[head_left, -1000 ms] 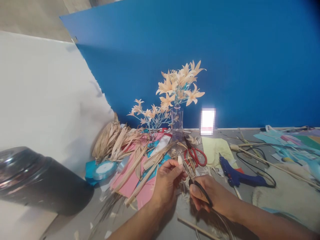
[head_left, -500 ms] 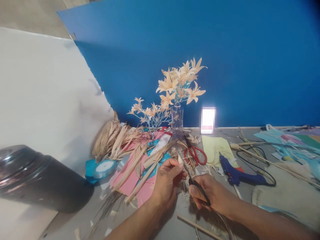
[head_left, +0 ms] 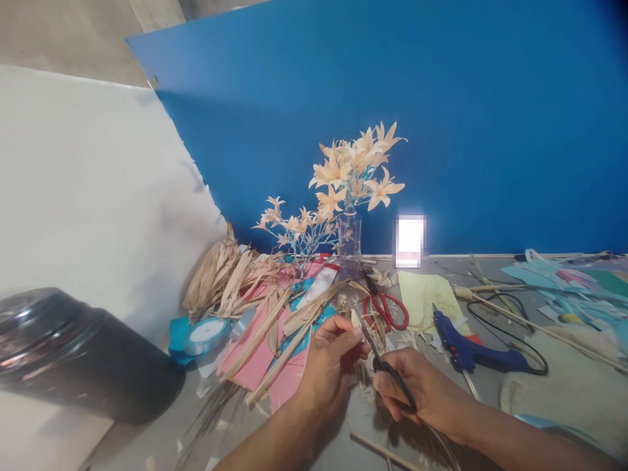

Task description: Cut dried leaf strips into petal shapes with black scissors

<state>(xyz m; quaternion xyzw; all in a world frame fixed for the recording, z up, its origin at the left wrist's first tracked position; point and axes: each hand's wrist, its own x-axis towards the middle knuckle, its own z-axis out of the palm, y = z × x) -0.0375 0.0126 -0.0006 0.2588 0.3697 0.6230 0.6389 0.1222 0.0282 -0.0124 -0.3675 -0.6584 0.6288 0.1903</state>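
Between its thumb and fingers my left hand (head_left: pixel 334 350) pinches a small pale piece of corn husk (head_left: pixel 355 318), its pointed tip showing above the thumb. My right hand (head_left: pixel 415 386) is wrapped round the black handles of a pair of scissors (head_left: pixel 380 356). Their narrow blades reach up and left, close beside the husk piece; I cannot tell whether they touch it. Just beyond the hands lie red-handled scissors (head_left: pixel 387 311). Strips of dried husk (head_left: pixel 275 353) lie across pink paper (head_left: pixel 282 386) to the left of my left hand.
A clear vase (head_left: pixel 350 245) of cream flowers (head_left: pixel 360 167) stands at the back. A blue glue gun (head_left: pixel 473 347) with a cord lies right, beside yellow paper (head_left: pixel 422 297). On the left are a dark flask (head_left: pixel 93 360), a ribbon spool (head_left: pixel 206 335) and a husk bundle (head_left: pixel 210 278).
The whole view has shifted slightly, so things appear a little lower and further right. Both hands keep nearly the same pose and the same holds.
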